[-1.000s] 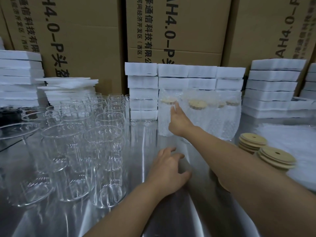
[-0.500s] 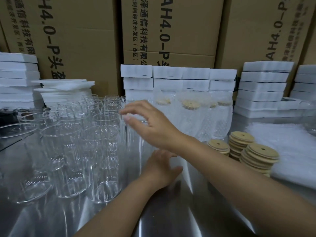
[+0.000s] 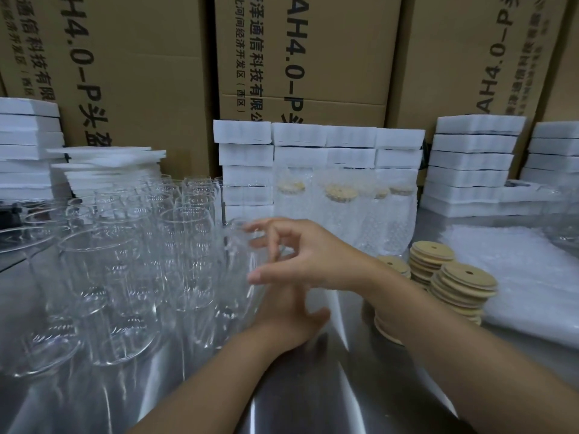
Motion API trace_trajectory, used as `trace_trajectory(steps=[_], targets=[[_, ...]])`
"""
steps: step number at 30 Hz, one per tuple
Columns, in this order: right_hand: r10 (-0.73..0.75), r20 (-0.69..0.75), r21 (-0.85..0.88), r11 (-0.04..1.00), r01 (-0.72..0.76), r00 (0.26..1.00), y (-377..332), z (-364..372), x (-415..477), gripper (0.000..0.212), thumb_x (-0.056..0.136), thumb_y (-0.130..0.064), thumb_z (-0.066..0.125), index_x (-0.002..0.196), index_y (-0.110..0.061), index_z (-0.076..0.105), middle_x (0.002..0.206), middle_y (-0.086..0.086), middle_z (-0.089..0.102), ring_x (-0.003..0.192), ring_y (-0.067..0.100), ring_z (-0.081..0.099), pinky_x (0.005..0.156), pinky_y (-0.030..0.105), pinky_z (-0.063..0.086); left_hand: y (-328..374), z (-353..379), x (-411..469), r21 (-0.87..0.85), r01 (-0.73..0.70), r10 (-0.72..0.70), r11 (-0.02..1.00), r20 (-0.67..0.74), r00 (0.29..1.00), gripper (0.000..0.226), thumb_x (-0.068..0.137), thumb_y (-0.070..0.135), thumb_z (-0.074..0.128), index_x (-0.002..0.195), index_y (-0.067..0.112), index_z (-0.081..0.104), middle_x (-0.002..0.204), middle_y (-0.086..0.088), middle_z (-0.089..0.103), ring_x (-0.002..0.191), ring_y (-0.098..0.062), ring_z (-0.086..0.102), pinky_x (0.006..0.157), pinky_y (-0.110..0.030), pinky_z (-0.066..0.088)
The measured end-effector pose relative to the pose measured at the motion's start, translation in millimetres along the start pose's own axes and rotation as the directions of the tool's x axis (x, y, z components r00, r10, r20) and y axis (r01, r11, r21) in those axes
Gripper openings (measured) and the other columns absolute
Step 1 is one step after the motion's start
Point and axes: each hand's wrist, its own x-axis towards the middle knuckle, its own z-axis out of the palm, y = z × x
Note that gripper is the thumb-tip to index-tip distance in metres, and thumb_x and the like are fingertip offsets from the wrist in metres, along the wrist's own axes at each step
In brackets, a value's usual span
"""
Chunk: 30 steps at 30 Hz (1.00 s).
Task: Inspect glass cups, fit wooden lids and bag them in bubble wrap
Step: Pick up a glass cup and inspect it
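The right hand (image 3: 310,255) reaches across to the nearest glass cup (image 3: 238,270) at the edge of the unwrapped cups (image 3: 125,261) on the left of the table (image 3: 313,386). Its grip looks curled round the cup's upper part, forefinger over the rim and thumb lower on the near wall. The left hand (image 3: 288,317) lies flat just beside the cup's foot, fingers straight, holding nothing. To do this pick well, lift the cup straight up so it does not knock its close neighbours. Take it by the wall rather than the lip, then turn it against the light to check rim and base for chips. The wooden lids (image 3: 463,283) stand stacked to the right, the bubble wrap bags (image 3: 532,277) just beyond them, and the bagged cups (image 3: 338,214) at the back. The cardboard boxes (image 3: 329,57) behind carry "AH4.0-P" printed sideways. Beside it are Chinese lines including 通信科技有限 and 经济开发区(西区); the lids show no marking
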Motion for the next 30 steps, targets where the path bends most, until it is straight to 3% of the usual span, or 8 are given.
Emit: trace_trajectory(steps=[3,8,11,14,17,20,24,30], targets=[[-0.019,-0.240,0.164,0.985,0.059,0.970,10,-12,-7,0.035,0.072,-0.017,0.082,0.061,-0.024,0.050,0.133,-0.012,0.055,0.118,0.005,0.057,0.105,0.045,0.043,-5,1,6,-0.096,-0.084,0.097,0.992,0.134,0.986,0.058,0.085,0.048,0.063,0.138,0.031,0.048,0.147,0.006,0.035,0.139,-0.013,0.024,0.114,-0.025,0.021],[-0.015,-0.647,0.148,0.978,0.144,0.762,38,-1,-16,0.038,0.071,-0.015,0.082,0.060,-0.020,0.046,0.127,-0.012,0.051,0.117,0.006,0.056,0.087,0.020,0.047,-14,6,13,-0.091,0.094,-0.094,0.991,0.008,0.996,0.057,0.086,0.045,0.063,0.136,0.021,0.053,0.154,-0.001,0.034,0.143,-0.021,0.025,0.114,-0.025,0.019],[-0.012,-0.790,0.075,0.990,0.116,0.612,52,9,-16,0.037,0.070,-0.024,0.083,0.063,-0.022,0.047,0.123,-0.020,0.044,0.124,0.005,0.047,0.097,0.035,0.046,-20,1,18,-0.215,0.205,-0.227,0.955,-0.083,0.970,0.064,0.082,0.040,0.069,0.139,0.019,0.049,0.142,-0.006,0.048,0.136,-0.025,0.036,0.109,-0.027,0.023],[-0.060,-0.829,-0.017,0.996,0.083,0.557,61,17,-18,0.039,0.068,-0.026,0.083,0.078,-0.028,0.045,0.118,-0.020,0.039,0.122,-0.001,0.042,0.099,0.045,0.044,-24,-2,21,-0.481,0.214,-0.325,0.850,-0.159,0.932,0.085,0.071,0.032,0.082,0.142,0.014,0.038,0.132,-0.006,0.052,0.128,-0.026,0.047,0.104,-0.034,0.039],[-0.080,-0.827,-0.063,0.997,0.050,0.556,68,29,-20,0.058,0.065,-0.026,0.085,0.100,-0.038,0.040,0.116,-0.020,0.036,0.115,0.000,0.043,0.095,0.038,0.047,-23,-1,21,-0.657,0.156,-0.270,0.737,-0.075,0.960,0.119,0.067,0.030,0.085,0.155,0.020,0.006,0.126,-0.003,0.050,0.113,-0.020,0.058,0.078,-0.018,0.046],[-0.113,-0.799,-0.129,0.992,0.016,0.591,69,37,-21,0.079,0.061,-0.039,0.080,0.123,-0.040,0.032,0.121,-0.030,0.028,0.117,0.001,0.043,0.094,0.026,0.045,-25,2,22,-0.707,0.101,-0.214,0.700,-0.073,0.974,0.121,0.067,0.018,0.084,0.155,0.017,0.001,0.122,-0.001,0.058,0.095,-0.005,0.063,0.066,-0.006,0.044],[-0.175,-0.744,-0.204,0.978,0.030,0.645,67,35,-23,0.090,0.063,-0.039,0.080,0.138,-0.023,0.033,0.124,-0.023,0.024,0.123,0.007,0.039,0.102,0.025,0.041,-25,-1,23,-0.724,0.005,-0.158,0.690,-0.144,0.977,0.119,0.069,0.007,0.084,0.155,0.018,0.002,0.142,-0.003,0.048,0.122,-0.012,0.053,0.081,0.000,0.040],[-0.160,-0.687,-0.202,0.979,0.025,0.708,64,31,-25,0.095,0.066,-0.027,0.087,0.143,-0.015,0.033,0.128,-0.004,0.026,0.127,0.016,0.037,0.106,0.033,0.038,-21,-3,16,-0.591,-0.040,-0.143,0.806,-0.259,0.955,0.112,0.072,0.023,0.084,0.153,0.038,0.008,0.158,0.004,0.023,0.134,-0.006,0.033,0.099,-0.025,0.033]])
